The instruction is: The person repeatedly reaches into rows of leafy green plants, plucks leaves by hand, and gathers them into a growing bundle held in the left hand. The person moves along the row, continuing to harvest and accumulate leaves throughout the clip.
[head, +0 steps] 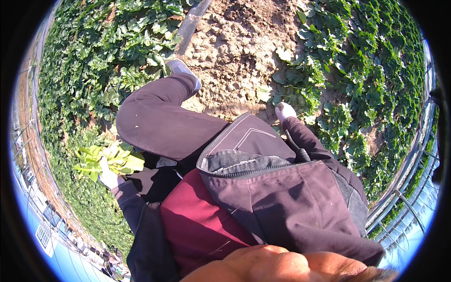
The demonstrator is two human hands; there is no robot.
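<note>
At the left, my left hand wears a pale glove and is closed around a bunch of leafy greens. The greens' broad yellow-green leaves spread out past my fingers, beside my bent knee. My right hand, also in a pale glove, is low at the edge of the right-hand crop row. Its fingers look curled near the soil by the leaves. Whether it grips a stem is hidden. A pale loose-looking leaf lies on the soil just beyond it.
Bare clumpy soil runs between two dense leafy rows. My shoe rests beside the left-hand row. A dark flat strip lies along that row's edge. Metal framing curves along the right rim.
</note>
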